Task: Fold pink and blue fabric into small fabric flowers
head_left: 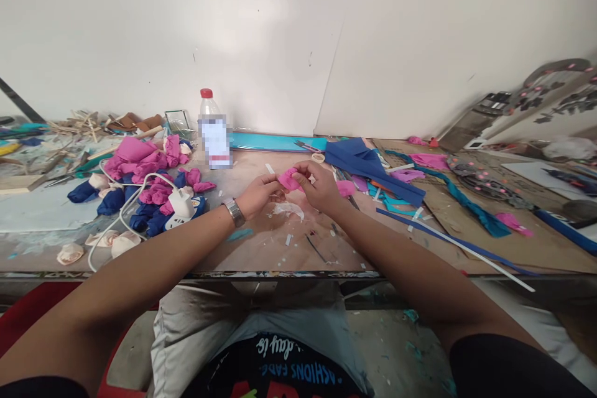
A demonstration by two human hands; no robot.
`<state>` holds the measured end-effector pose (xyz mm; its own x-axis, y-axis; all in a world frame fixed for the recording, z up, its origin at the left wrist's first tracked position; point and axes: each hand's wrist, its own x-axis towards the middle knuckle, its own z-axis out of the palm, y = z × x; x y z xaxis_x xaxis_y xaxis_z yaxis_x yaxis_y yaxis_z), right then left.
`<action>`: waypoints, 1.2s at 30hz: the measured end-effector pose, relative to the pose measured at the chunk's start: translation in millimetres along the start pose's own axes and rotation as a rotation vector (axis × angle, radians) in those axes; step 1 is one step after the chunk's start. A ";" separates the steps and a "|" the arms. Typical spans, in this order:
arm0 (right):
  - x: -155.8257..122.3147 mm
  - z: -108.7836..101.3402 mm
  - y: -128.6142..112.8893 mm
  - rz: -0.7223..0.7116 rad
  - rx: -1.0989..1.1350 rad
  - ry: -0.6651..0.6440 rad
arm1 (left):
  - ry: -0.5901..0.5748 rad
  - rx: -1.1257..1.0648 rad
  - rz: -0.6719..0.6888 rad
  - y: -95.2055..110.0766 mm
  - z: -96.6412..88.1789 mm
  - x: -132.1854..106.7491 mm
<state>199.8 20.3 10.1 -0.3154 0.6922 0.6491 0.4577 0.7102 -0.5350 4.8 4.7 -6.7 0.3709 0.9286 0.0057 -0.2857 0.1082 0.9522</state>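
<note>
A small piece of pink crepe paper [289, 180] is held up between both hands, just over the middle of the table. My left hand [256, 197], with a metal watch on its wrist, pinches the paper's left side. Fingers of my right hand [319, 185] are closed on its right side. More pink paper [345, 188] shows just behind the right hand. Below the hands lies a crumpled whitish scrap [289, 211]. To the left is a heap of pink [135, 158] and blue paper rolls [112, 202], with several cream paper roses [69, 254] nearer the edge.
A red-capped bottle [206, 99] stands behind the hands, a phone-like screen [214, 143] before it. A white charger [181, 202] and its cable lie in the left heap. Blue paper sheets [359, 158], a white strip [476, 255] and cardboard [448, 199] lie right. A white wall board [261, 43] rises behind.
</note>
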 end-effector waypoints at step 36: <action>1.2 0.1 6.3 -0.072 -0.089 -0.019 | 0.024 0.343 0.499 0.7 -7.5 3.6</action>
<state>202.3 25.6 7.5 -0.3655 0.6428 0.6733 0.5048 0.7446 -0.4369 -0.7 10.8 -8.3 0.2439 0.8460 0.4741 -0.1177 -0.4594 0.8804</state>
